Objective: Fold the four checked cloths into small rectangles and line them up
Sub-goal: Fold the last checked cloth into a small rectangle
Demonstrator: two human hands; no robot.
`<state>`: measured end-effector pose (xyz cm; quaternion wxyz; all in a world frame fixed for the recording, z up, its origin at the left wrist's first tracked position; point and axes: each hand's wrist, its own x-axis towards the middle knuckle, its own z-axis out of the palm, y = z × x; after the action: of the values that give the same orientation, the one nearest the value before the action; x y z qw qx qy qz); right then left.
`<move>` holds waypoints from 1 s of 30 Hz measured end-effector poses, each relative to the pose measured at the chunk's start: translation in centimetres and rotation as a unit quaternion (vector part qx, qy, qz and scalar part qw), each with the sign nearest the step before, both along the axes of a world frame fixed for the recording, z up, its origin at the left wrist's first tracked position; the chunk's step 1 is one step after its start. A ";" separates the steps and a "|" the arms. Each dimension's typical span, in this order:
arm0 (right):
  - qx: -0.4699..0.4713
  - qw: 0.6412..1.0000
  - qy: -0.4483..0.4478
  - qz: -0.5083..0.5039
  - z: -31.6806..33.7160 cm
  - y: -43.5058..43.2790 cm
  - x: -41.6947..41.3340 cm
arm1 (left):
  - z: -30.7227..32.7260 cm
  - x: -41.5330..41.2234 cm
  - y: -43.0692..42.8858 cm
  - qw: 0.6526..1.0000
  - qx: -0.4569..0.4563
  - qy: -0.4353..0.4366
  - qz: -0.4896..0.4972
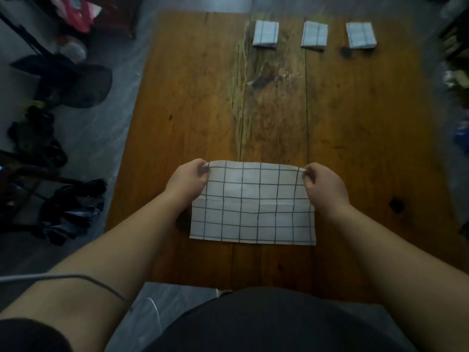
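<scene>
Low in the frame's centre, my left hand [187,179] and right hand [322,183] each pinched a far corner of the checked cloth [252,203] on the wooden surface [193,97]; three folded cloths [314,36], somewhat blurred, sat in a row at upper right.

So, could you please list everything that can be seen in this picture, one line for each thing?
folded cloths: three, white with dark checks, in a row at the far edge of the table, apart from each other
open cloth: one, white with dark checks, near side of the table, far edge lifted
table: one, brown wood, fills the middle of the view
knot: one, dark, in the table right of the open cloth
clutter: several dark things, too blurred to name, on the grey floor at left
cable: one, dark, across the left forearm
left hand: grip on the far left corner of the open cloth
right hand: grip on the far right corner
</scene>
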<state>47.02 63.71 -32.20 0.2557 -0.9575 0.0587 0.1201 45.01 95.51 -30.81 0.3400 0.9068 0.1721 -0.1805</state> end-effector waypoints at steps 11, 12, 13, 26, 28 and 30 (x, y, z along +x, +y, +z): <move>0.007 0.998 0.058 0.005 -1.8 -0.3 -2.4 | -2.4 -2.4 -0.8 0.998 0.067 -0.009 -0.021; 0.009 0.998 0.061 0.014 -1.8 -0.2 -3.4 | -2.5 -3.2 -1.1 0.998 0.063 -0.012 -0.029; 0.012 0.998 0.062 0.023 -1.8 -0.2 -4.5 | -2.4 -4.1 -1.5 0.998 0.057 -0.012 -0.037; -0.013 0.982 0.051 0.180 -3.3 4.4 -18.6 | -4.5 -17.4 -5.1 0.940 0.116 -0.075 -0.313; -0.052 0.974 0.046 0.217 -3.8 4.8 -19.8 | -4.8 -18.1 -4.7 0.935 0.124 -0.058 -0.326; -0.090 0.968 0.056 0.227 -3.9 5.3 -20.5 | -5.0 -18.4 -4.5 0.931 0.139 -0.035 -0.336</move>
<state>26.53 69.06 -36.12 0.1305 -0.9565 -0.1359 0.2226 26.60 91.04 -35.85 0.1360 0.9554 -0.1319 -0.2265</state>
